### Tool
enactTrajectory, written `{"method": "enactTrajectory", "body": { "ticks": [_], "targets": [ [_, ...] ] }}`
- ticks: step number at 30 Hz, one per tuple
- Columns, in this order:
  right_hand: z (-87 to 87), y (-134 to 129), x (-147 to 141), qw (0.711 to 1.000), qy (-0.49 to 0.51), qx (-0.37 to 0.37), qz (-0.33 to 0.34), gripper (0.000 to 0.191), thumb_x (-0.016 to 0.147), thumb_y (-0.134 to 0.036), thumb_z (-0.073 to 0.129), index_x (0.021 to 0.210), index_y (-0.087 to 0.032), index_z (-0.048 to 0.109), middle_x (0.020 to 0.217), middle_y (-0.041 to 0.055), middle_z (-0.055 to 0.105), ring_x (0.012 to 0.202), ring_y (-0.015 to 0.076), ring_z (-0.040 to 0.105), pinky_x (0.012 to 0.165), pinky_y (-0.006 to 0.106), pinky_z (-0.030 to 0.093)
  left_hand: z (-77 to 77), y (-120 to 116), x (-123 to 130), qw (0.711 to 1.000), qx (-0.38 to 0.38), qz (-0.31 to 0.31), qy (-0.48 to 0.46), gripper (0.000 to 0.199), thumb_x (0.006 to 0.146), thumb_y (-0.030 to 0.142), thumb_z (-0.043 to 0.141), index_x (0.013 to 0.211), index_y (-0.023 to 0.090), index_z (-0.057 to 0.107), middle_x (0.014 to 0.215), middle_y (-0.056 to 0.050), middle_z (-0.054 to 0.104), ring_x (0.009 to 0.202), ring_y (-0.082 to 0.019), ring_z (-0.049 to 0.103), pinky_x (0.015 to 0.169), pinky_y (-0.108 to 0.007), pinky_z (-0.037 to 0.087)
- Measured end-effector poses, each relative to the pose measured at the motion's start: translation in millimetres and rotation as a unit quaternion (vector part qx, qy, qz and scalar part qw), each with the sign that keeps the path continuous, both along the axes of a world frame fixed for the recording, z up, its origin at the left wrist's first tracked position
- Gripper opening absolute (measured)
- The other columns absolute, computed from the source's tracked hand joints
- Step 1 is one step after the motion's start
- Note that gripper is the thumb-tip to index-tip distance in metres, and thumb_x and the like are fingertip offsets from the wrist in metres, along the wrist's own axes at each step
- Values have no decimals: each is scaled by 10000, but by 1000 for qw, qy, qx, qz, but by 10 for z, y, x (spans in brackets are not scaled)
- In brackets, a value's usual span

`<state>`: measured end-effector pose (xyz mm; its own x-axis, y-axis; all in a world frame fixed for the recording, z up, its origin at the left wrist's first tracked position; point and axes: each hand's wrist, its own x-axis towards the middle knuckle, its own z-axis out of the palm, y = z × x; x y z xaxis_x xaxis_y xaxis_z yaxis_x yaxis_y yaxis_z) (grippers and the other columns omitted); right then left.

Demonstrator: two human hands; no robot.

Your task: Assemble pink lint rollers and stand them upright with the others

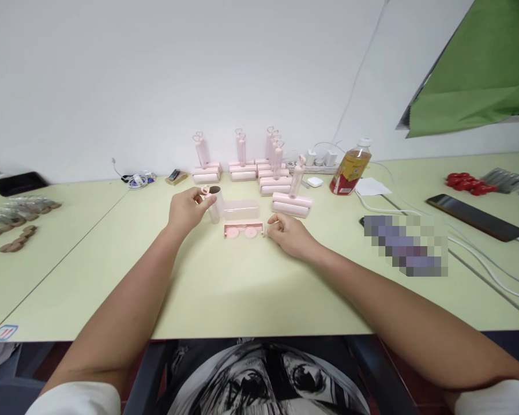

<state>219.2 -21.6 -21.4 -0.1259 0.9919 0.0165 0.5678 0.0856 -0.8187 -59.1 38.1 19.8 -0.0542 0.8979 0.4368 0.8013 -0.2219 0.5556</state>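
My left hand (189, 210) grips a pale pink lint roller handle (213, 214) with a heart-shaped loop on top, its thumb laid across. Right beside the handle stands a whitish tube-shaped roll (218, 196) with a dark hollow end; whether the fingers touch it too I cannot tell. A clear, pinkish cover (241, 210) lies behind a pink roller frame (244, 225), in which two round pink discs show. Close to the frame's right end rests my right hand (289, 235), its fingers loosely curled and a little apart, with nothing visible in them.
Several pink lint rollers with upright handles (278, 161) line the back, one lint roller (292, 204) nearer my right hand. To the right are a drink bottle (350, 167), white cables (480, 265), a black phone (476, 217) and a pixelated patch. Wrapped items (19, 213) lie far left.
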Motion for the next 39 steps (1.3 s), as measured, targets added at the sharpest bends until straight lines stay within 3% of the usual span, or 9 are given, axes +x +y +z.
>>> {"method": "enactTrajectory", "body": {
  "ticks": [4, 7, 11, 14, 19, 23, 30, 34, 39],
  "targets": [
    [22, 9, 9, 999, 20, 44, -24, 219, 757, -280, 577, 955, -193, 616, 710, -10, 627, 639, 159, 552, 586, 270, 393, -10, -28, 10, 1000, 18, -5, -5, 422, 769, 543, 654, 989, 186, 705, 706, 4, 621, 631, -141, 550, 624, -266, 391],
    [114, 76, 110, 985, 47, 134, -95, 178, 757, -288, 559, 892, -191, 621, 714, -4, 607, 651, 168, 548, 637, 294, 423, -11, -69, 32, 998, 66, 0, -19, 474, 794, 539, 628, 1101, 181, 677, 737, 0, 616, 646, -140, 555, 640, -265, 419],
    [228, 274, 414, 943, 5, 257, -211, 245, 733, -301, 580, 945, -188, 628, 984, 80, 648, 851, 235, 587, 805, 382, 464, 4, -145, 79, 986, 167, 15, -19, 413, 827, 466, 604, 1103, 162, 649, 720, 8, 570, 600, -121, 506, 614, -252, 415],
    [212, 413, 627, 944, -65, 212, -243, 476, 673, -308, 646, 1129, -174, 606, 1210, 147, 598, 1076, 316, 559, 933, 455, 436, 4, -240, 153, 975, 223, -10, -9, 332, 861, 410, 558, 1032, 145, 661, 697, -1, 576, 598, -123, 517, 611, -248, 418],
    [112, 460, 683, 977, -99, 43, -183, 792, 650, -380, 706, 1379, -194, 460, 1253, 152, 607, 1065, 332, 595, 865, 427, 483, -100, -474, 465, 967, 63, -203, 142, 338, 912, 382, 492, 1113, 204, 697, 893, -46, 730, 698, -154, 636, 662, -266, 440],
    [111, 423, 619, 977, -124, 23, -174, 773, 679, -359, 684, 1396, -188, 451, 1265, 156, 618, 1074, 333, 601, 835, 397, 489, -204, -605, 774, 935, -53, -237, 260, 403, 947, 438, 443, 1296, 318, 603, 986, -30, 755, 826, -220, 686, 625, -289, 409],
    [74, 472, 640, 974, -140, 37, -175, 723, 683, -336, 688, 1361, -183, 488, 1231, 148, 650, 1047, 323, 618, 816, 384, 494, -257, -538, 914, 928, -94, -153, 327, 515, 957, 517, 397, 1391, 253, 481, 995, -89, 747, 873, -283, 694, 631, -316, 415],
    [56, 496, 651, 975, -125, 36, -182, 722, 673, -337, 709, 1348, -177, 509, 1241, 146, 647, 1035, 313, 621, 811, 381, 496, -269, -441, 883, 923, -105, -132, 346, 458, 964, 517, 378, 1290, 249, 556, 991, -98, 742, 876, -292, 692, 630, -321, 421],
    [26, 543, 688, 980, -70, 70, -170, 524, 678, -299, 719, 1184, -196, 625, 1091, 93, 696, 920, 256, 645, 811, 371, 503, -305, -332, 857, 932, -108, -114, 328, 443, 961, 499, 407, 1287, 239, 558, 1058, -103, 735, 922, -286, 686, 671, -328, 445]
  ]
}}
